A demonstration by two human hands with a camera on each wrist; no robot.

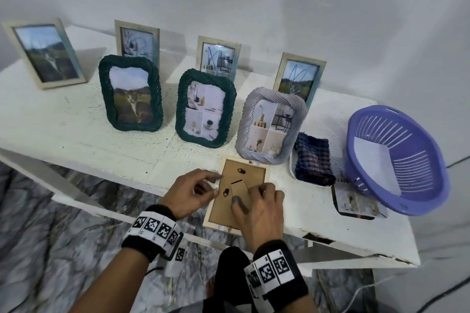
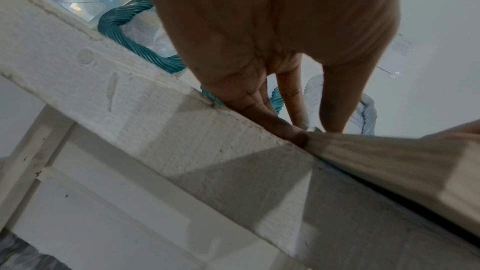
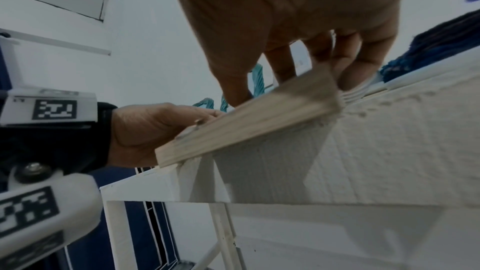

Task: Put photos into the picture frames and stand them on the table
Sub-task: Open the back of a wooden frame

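A pale wooden picture frame (image 1: 225,207) lies face down at the table's front edge, its brown backing board, black turn clips and stand flap facing up. My left hand (image 1: 201,187) pinches the frame's left edge between thumb and forefinger. My right hand (image 1: 259,208) lies on the backing with curled fingers by the right edge and the thumb on the stand flap. In the left wrist view my left hand (image 2: 259,48) reaches down to the frame's (image 2: 389,161) corner. The right wrist view shows my right hand (image 3: 285,17) over the frame (image 3: 259,122), and my left hand (image 3: 145,130) at its far end.
Several filled frames stand in two rows on the white table (image 1: 63,122): pale wooden ones behind, two dark green ones (image 1: 131,93) and a grey one (image 1: 270,124) in front. On the right sit a white tray holding a checked cloth (image 1: 312,157), a purple basket (image 1: 396,160) and loose photos (image 1: 356,203).
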